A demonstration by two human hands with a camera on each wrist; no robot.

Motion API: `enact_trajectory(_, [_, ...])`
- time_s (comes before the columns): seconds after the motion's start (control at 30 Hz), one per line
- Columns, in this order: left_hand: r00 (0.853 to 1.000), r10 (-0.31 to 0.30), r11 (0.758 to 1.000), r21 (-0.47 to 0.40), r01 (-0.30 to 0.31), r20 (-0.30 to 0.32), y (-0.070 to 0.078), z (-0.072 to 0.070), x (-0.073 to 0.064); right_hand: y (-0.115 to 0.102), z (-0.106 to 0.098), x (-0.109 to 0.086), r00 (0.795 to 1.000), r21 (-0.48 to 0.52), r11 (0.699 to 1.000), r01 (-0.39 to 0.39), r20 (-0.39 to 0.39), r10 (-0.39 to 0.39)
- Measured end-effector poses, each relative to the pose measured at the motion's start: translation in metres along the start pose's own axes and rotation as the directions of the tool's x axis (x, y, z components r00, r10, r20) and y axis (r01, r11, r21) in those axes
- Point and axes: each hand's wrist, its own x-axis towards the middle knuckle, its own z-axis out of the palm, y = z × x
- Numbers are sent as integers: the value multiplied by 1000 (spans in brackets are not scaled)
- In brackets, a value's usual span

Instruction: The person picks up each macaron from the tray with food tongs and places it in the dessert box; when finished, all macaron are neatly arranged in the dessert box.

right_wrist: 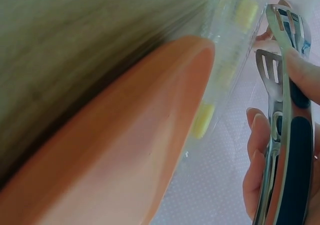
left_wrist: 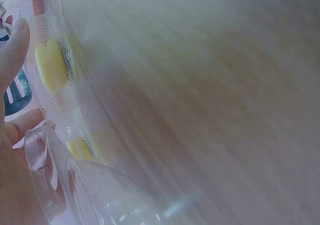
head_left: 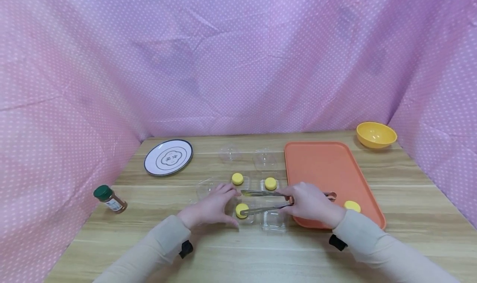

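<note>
My right hand (head_left: 311, 202) grips metal tongs (head_left: 266, 209), with dark handle panels (right_wrist: 297, 170) in the right wrist view. The tongs' arms stand apart; the nearer tip overlaps a yellow macaron (head_left: 242, 211) in the head view. My left hand (head_left: 214, 204) has its fingers and thumb spread at the left side of the clear plastic boxes (head_left: 274, 221). In the left wrist view its fingers are right by a box wall, and a clear domed lid (left_wrist: 115, 195) stands before the palm. Two more macarons sit behind in boxes, at left (head_left: 237, 178) and right (head_left: 270, 183).
An orange tray (head_left: 316, 163) lies at right, with another yellow macaron (head_left: 352, 206) by its right edge. Beyond it stands a yellow bowl (head_left: 376, 135). Clear lids (head_left: 265, 159) lie at the back. At left are a white plate (head_left: 158, 157) and a green-capped jar (head_left: 111, 199).
</note>
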Motion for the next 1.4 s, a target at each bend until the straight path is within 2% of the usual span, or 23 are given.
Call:
enact_trajectory(0.33, [1000, 5, 1000, 27, -5, -22, 2, -1, -3, 11, -5, -8, 1000, 110, 993, 31, 4, -31])
enact_trajectory(0.57, [999, 29, 999, 38, -28, -24, 2, -3, -3, 20, -17, -16, 1000, 87, 996, 5, 4, -6])
enact_trajectory(0.77, [998, 48, 997, 63, -46, -37, 2, -4, -3, 31, -26, -27, 999, 90, 996, -23, -34, 26])
enact_trajectory(0.87, [997, 53, 996, 72, -48, -64, 3, -4, -3, 38, -31, -35, 997, 87, 995, -42, -63, 48])
enact_trajectory(1.13, [986, 28, 989, 146, -4, -166, 18, -5, 2, 55, -39, -54, 986, 52, 997, -52, -154, 60])
enact_trajectory(1.23, [983, 38, 987, 161, -9, -178, 25, -4, 4, 61, -42, -61, 984, 56, 996, -64, -161, 73])
enact_trajectory(1.4, [982, 77, 989, 136, -54, -170, 34, 0, 8, 70, -45, -73, 982, 51, 994, -91, -160, 99])
